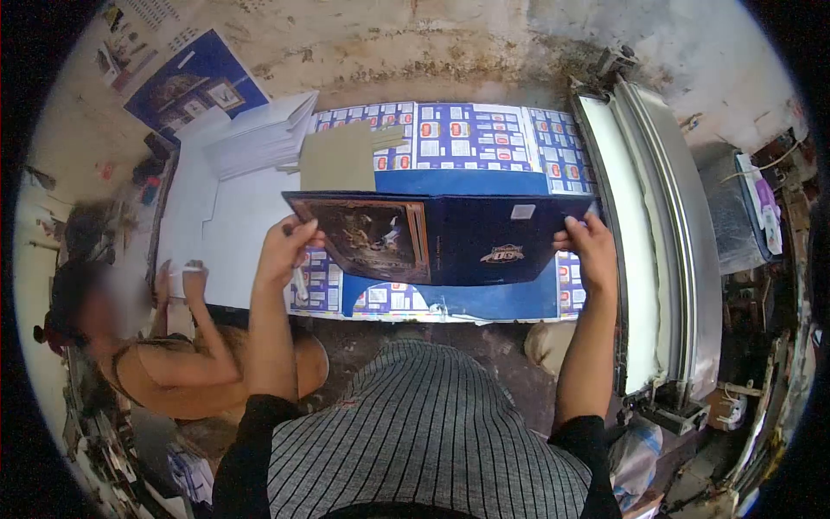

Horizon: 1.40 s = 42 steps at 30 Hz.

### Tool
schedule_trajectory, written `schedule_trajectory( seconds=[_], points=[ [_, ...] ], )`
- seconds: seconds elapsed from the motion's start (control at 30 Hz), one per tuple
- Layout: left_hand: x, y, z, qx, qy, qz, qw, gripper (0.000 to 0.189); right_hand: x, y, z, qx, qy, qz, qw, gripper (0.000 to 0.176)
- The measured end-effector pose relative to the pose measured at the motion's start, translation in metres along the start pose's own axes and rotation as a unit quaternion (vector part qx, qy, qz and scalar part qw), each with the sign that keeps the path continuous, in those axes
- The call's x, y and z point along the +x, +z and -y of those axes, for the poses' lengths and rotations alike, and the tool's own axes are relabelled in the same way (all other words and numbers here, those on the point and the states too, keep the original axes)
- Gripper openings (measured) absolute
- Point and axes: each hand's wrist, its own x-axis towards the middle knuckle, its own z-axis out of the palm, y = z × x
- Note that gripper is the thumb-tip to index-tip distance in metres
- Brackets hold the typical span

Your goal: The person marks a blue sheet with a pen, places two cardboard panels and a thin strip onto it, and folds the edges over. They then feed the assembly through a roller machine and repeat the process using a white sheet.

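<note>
A dark blue book cover is held up, spread wide, above the near part of the table. A picture in a gold-brown frame fills its left panel; a small white label and a "30" emblem mark the right one. My left hand pinches the left edge, thumb on the near face. A slim whitish thing shows just below that hand. At the opposite edge, the fingers of my right hand are closed on the cover. Under it lies a blue sheet, partly hidden by the cover.
Purple-and-white printed sheets line the table. White paper stacks and beige boards lie at the back left. A long metal-framed machine borders the right side. On the left, another person rests both hands near white sheets.
</note>
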Motion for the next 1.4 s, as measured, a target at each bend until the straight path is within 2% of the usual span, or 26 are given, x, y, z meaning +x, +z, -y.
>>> schedule_trajectory(
  seconds=[0.07, 0.1, 0.13, 0.17, 0.2, 0.27, 0.33, 0.4, 0.47, 0.5, 0.53, 0.57, 0.6, 0.67, 0.7, 0.73, 0.77, 0.8, 0.87, 0.93, 1.0, 1.03, 1.17, 1.2, 1.33, 1.4],
  points=[
    [0.021, 0.004, 0.003, 0.035, 0.013, -0.020, 0.999, 0.033, 0.023, -0.004, -0.009, -0.086, -0.011, 0.001, 0.996, 0.034],
    [0.028, 0.005, 0.003, 0.130, 0.011, -0.049, 0.990, 0.036, 0.030, -0.008, -0.021, -0.086, -0.009, 0.002, 0.996, 0.034],
    [0.033, 0.004, 0.007, 0.223, 0.009, -0.079, 0.972, 0.039, 0.040, -0.013, -0.036, -0.231, -0.069, -0.004, 0.970, 0.037],
    [0.043, 0.003, 0.035, 0.229, 0.103, -0.091, 0.964, 0.046, 0.052, -0.016, -0.055, -0.370, -0.131, -0.009, 0.920, 0.039],
    [0.048, 0.003, 0.047, 0.239, 0.049, -0.047, 0.969, 0.047, 0.061, -0.018, -0.092, -0.297, -0.083, -0.006, 0.951, 0.043],
    [0.077, 0.002, 0.098, 0.205, 0.084, -0.030, 0.975, 0.045, 0.060, -0.002, -0.111, -0.155, -0.005, 0.037, 0.987, 0.044],
    [0.080, 0.015, 0.097, 0.194, 0.024, -0.020, 0.980, 0.045, 0.072, 0.002, -0.137, -0.135, 0.026, 0.021, 0.990, 0.044],
    [0.079, 0.032, 0.102, 0.239, 0.042, -0.047, 0.969, 0.046, 0.077, 0.007, -0.153, -0.118, 0.069, 0.006, 0.991, 0.044],
    [0.090, 0.038, 0.125, 0.291, 0.050, -0.055, 0.954, 0.048, 0.074, 0.020, -0.155, -0.185, 0.055, -0.077, 0.978, 0.044],
    [0.098, 0.036, 0.136, 0.309, 0.023, -0.035, 0.950, 0.054, 0.073, 0.023, -0.150, -0.331, 0.049, -0.092, 0.938, 0.043],
    [0.103, 0.034, 0.142, 0.307, 0.021, -0.030, 0.951, 0.054, 0.068, 0.031, -0.152, -0.334, 0.052, -0.094, 0.936, 0.043],
    [0.106, 0.033, 0.150, 0.316, 0.014, -0.028, 0.948, 0.057, 0.060, 0.044, -0.157, -0.451, -0.056, -0.168, 0.875, 0.045],
    [0.108, 0.032, 0.157, 0.325, 0.006, -0.025, 0.945, 0.060, 0.054, 0.061, -0.161, -0.554, -0.163, -0.233, 0.783, 0.047],
    [0.114, 0.026, 0.164, 0.326, 0.015, -0.001, 0.945, 0.063, 0.040, 0.153, -0.122, -0.398, -0.053, -0.062, 0.914, 0.050],
    [0.115, 0.024, 0.164, 0.322, 0.010, 0.001, 0.947, 0.061, 0.046, 0.190, -0.178, -0.477, -0.123, 0.043, 0.869, 0.047],
    [0.116, 0.026, 0.162, 0.319, 0.006, 0.002, 0.948, 0.060, 0.037, 0.230, -0.188, -0.524, -0.322, 0.089, 0.783, 0.049],
    [0.108, 0.029, 0.137, 0.316, -0.017, 0.015, 0.948, 0.056, 0.031, 0.264, -0.190, -0.553, -0.277, 0.197, 0.761, 0.053],
    [0.111, 0.032, 0.140, 0.315, -0.019, 0.020, 0.949, 0.056, 0.028, 0.284, -0.195, -0.546, -0.296, 0.249, 0.743, 0.061],
    [0.115, 0.027, 0.147, 0.310, -0.056, 0.027, 0.949, 0.053, 0.052, 0.271, -0.178, -0.583, -0.259, 0.237, 0.733, 0.068],
    [0.116, 0.028, 0.146, 0.299, -0.048, 0.017, 0.953, 0.051, 0.094, 0.216, -0.156, -0.599, -0.148, 0.187, 0.765, 0.075],
    [0.114, 0.027, 0.146, 0.292, -0.084, 0.030, 0.952, 0.048, 0.127, 0.155, -0.167, -0.702, -0.154, 0.048, 0.694, 0.080],
    [0.114, 0.027, 0.150, 0.284, -0.057, 0.023, 0.957, 0.047, 0.142, 0.134, -0.152, -0.696, -0.088, 0.038, 0.711, 0.079],
    [0.104, 0.031, 0.140, 0.259, -0.087, 0.019, 0.962, 0.047, 0.191, 0.091, -0.149, -0.691, -0.029, -0.050, 0.721, 0.078],
    [0.104, 0.031, 0.145, 0.286, -0.079, 0.013, 0.955, 0.047, 0.194, 0.096, -0.152, -0.688, -0.009, -0.084, 0.720, 0.078],
    [0.113, 0.029, 0.157, 0.330, -0.081, 0.002, 0.941, 0.049, 0.185, 0.155, -0.164, -0.715, -0.081, -0.040, 0.694, 0.072],
    [0.109, 0.037, 0.143, 0.326, -0.090, -0.007, 0.941, 0.050, 0.177, 0.215, -0.166, -0.686, -0.129, 0.034, 0.715, 0.066]
  ],
)
